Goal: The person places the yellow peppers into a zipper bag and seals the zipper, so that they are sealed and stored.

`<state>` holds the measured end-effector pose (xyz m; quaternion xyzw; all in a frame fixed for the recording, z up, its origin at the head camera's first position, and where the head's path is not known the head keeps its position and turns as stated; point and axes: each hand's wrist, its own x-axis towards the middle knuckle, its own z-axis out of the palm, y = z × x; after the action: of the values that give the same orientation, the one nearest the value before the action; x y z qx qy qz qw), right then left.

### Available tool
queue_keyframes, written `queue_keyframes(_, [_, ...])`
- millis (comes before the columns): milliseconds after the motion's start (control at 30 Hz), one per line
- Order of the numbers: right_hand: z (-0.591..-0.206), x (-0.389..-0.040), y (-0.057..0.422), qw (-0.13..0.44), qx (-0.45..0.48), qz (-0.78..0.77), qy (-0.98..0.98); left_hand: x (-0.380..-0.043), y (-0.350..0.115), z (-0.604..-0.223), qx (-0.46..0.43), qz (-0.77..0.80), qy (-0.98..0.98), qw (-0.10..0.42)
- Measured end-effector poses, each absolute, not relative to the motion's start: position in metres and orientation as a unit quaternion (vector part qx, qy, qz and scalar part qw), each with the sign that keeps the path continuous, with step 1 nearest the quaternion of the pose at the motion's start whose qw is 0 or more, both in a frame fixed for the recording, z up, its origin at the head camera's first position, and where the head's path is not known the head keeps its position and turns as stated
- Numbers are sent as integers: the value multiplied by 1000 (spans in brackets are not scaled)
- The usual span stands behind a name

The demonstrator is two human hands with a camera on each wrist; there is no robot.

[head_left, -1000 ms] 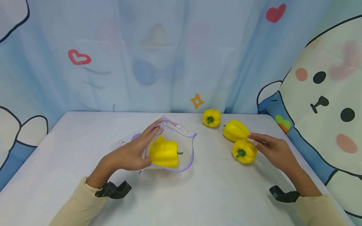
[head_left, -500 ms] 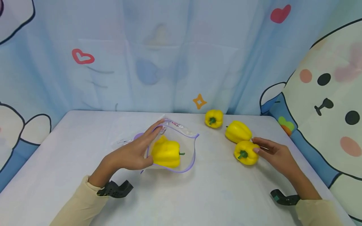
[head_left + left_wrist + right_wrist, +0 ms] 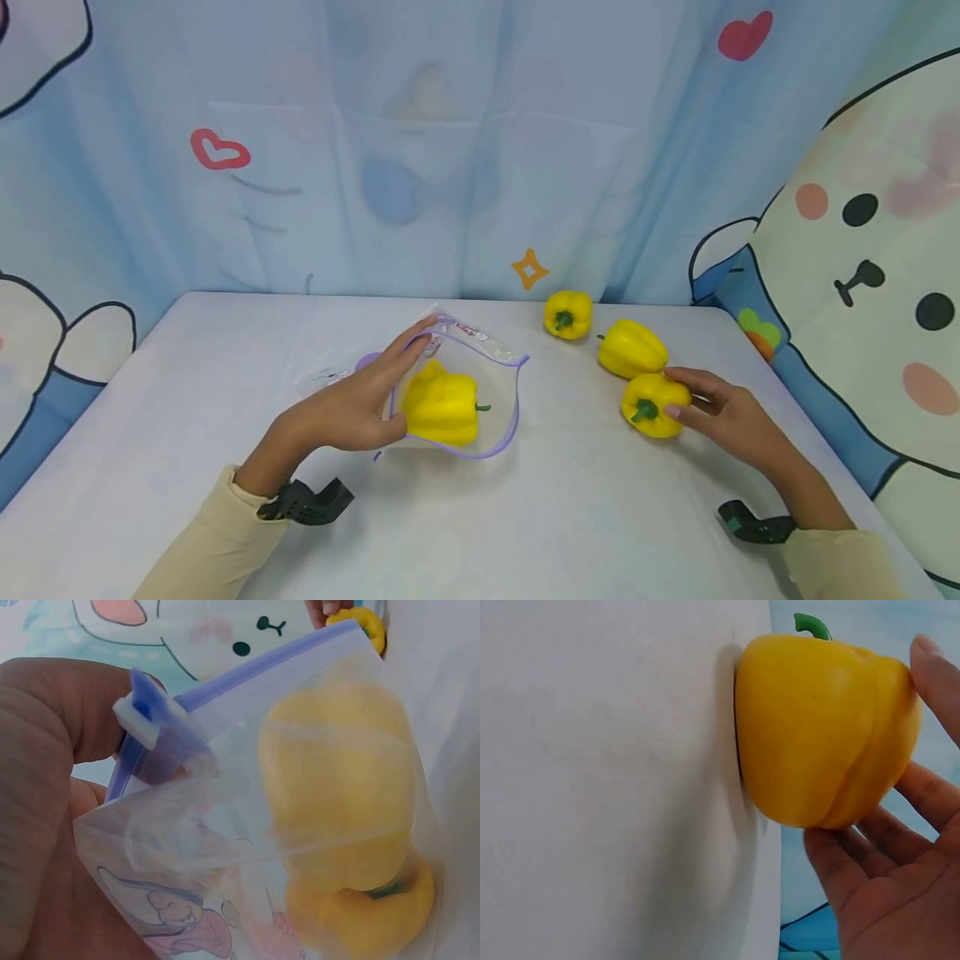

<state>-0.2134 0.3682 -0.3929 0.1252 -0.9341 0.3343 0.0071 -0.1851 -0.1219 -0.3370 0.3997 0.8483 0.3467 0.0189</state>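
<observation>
My left hand (image 3: pixel 356 407) holds the rim of a clear zip bag (image 3: pixel 495 400) with a purple seal, its mouth spread toward me. A yellow bell pepper (image 3: pixel 442 404) with a green stem lies inside; through the plastic in the left wrist view, a second yellow pepper (image 3: pixel 367 915) shows below the larger one (image 3: pixel 337 780). On the right, my right hand (image 3: pixel 731 417) grips another yellow bell pepper (image 3: pixel 651 406), thumb on one side and fingers on the other. That pepper rests on the table in the right wrist view.
Just behind the gripped pepper lies another yellow bell pepper (image 3: pixel 632 348), close against it. One more pepper (image 3: pixel 567 315) stands near the back edge of the white table (image 3: pixel 570 517). A blue cartoon curtain (image 3: pixel 450 167) hangs behind.
My right hand has come down from beside the rear pepper onto the front one, its thumb now against that pepper's side. The left hand and bag keep their place on the table.
</observation>
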Motion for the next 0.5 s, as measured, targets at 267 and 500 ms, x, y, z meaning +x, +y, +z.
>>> queue_keyframes(267, [-394,-214,368,-26,127,332,-934,-186,-123,-338,399,344,850,18])
queue_keyframes(500, [-392,-215,369,-54,115,328,-936,-187,-122,-337,401,343,849,16])
